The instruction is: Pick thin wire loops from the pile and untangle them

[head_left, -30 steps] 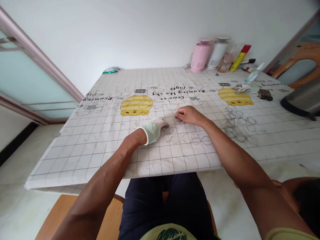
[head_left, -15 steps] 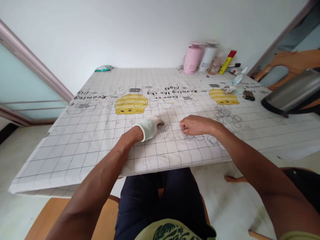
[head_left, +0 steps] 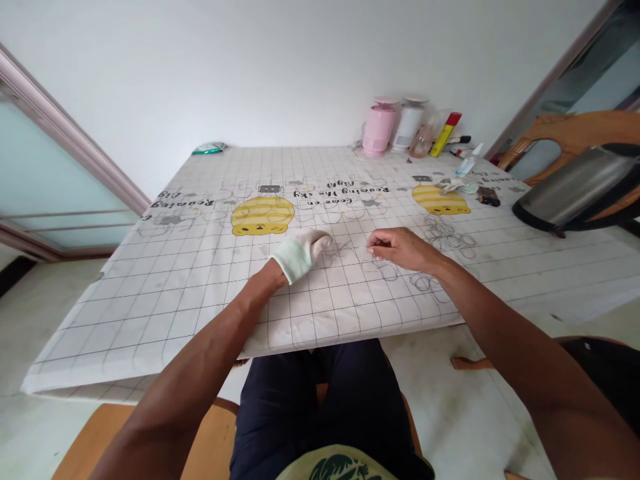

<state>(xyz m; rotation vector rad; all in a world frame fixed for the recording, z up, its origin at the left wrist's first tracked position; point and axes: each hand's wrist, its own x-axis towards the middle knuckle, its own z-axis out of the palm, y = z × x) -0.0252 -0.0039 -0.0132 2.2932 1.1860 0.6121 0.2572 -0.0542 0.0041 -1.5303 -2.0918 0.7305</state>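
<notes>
My left hand [head_left: 307, 250], in a white glove with a pale green cuff, is closed in a pinch on thin grey wire [head_left: 345, 248] near the table's middle. My bare right hand [head_left: 395, 247] is a short way to the right, thumb and fingers pinched together at the wire; the exact grip is too fine to see. Loose loops of the same wire [head_left: 383, 269] lie on the tablecloth below the right hand. A larger tangle of wire loops [head_left: 447, 235] rests beyond my right wrist, and another coil [head_left: 423, 283] lies under it.
A checked tablecloth [head_left: 200, 313] covers the table. A steel kettle [head_left: 575, 190] stands at the right. Toward the back are a pink canister [head_left: 379, 130], a white canister [head_left: 407, 127], a yellow-red box [head_left: 445, 135] and a small bottle [head_left: 469, 160]. A green packet [head_left: 209, 148] lies at the far left.
My right hand has loosened from a fist into a pinch with its fingertips showing. The left hand has turned slightly and its fingers point more to the right. The view has tilted slightly.
</notes>
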